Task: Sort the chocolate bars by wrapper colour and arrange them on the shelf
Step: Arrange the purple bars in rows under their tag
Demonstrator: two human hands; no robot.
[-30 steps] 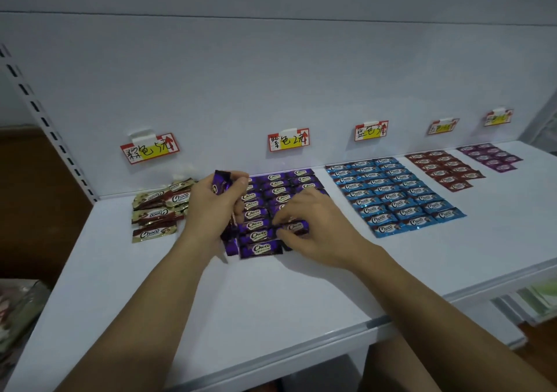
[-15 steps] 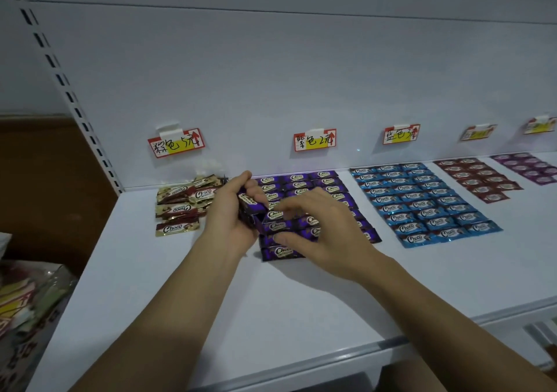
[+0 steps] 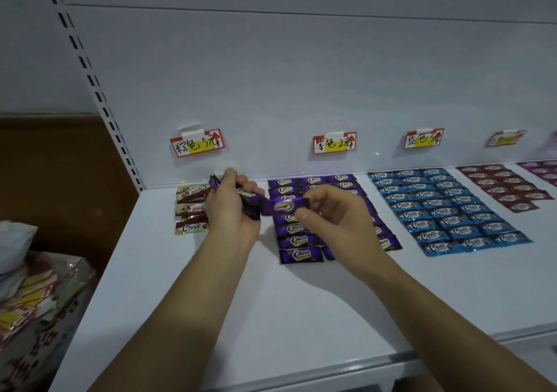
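Shelf [image 3: 301,301]: white board carrying every sorted group along its back edge.
Blue bars [image 3: 446,207]: flat grid right of centre, under the third price tag [image 3: 423,138].
Purple bars [image 3: 297,241]: grid in the middle, partly hidden by both hands.
Dark red bars [image 3: 506,186]: smaller grid further right.
Brown-and-gold bars [image 3: 191,207]: loose overlapping heap at the left end.
Left hand [image 3: 232,210]: fingers curled round a bundle of purple bars [image 3: 252,207], held above the shelf between the heap and the purple grid.
Right hand [image 3: 334,213]: thumb and fingertips pinch a single purple bar [image 3: 284,206] by its right end; the bar's other end reaches the bundle.
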